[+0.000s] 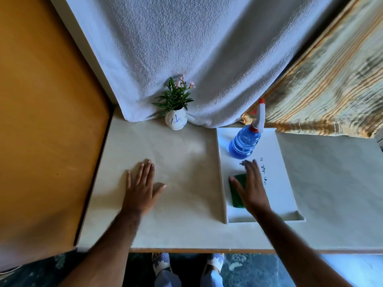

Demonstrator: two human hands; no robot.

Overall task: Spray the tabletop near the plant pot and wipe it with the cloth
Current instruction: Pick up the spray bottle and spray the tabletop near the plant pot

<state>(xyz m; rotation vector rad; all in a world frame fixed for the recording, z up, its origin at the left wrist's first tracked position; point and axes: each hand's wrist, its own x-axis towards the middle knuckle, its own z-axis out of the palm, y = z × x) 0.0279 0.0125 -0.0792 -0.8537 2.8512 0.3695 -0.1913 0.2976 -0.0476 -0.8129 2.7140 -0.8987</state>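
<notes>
**Hands flat, cloth within reach, bottle waiting**

Both hands are spread open with nothing gripped. Left hand [143,187] lies palm down on the bare tabletop [182,204], fingers fanned, probably to steady the body while the other arm reaches. Right hand [251,188] hovers over or rests on the green cloth [238,195], covering most of it; motion blur makes it hard to say whether the fingers are pressing on the fabric or only passing above it.

That cloth lies flat near the left wall of a shallow white tray [290,195], at its near end. A blue spray bottle [244,145] stands upright at the far end of the same tray, its white and red trigger head pointing away, just beyond the right fingertips. Keeping both tools together in the tray leaves the working surface free.

A small white plant pot [176,121] with green leaves and pink blossoms sits at the back of the table, against a hanging grey towel [196,48]. Between pot and left hand the pale surface looks dry and dull, so spraying seems not yet begun.
</notes>
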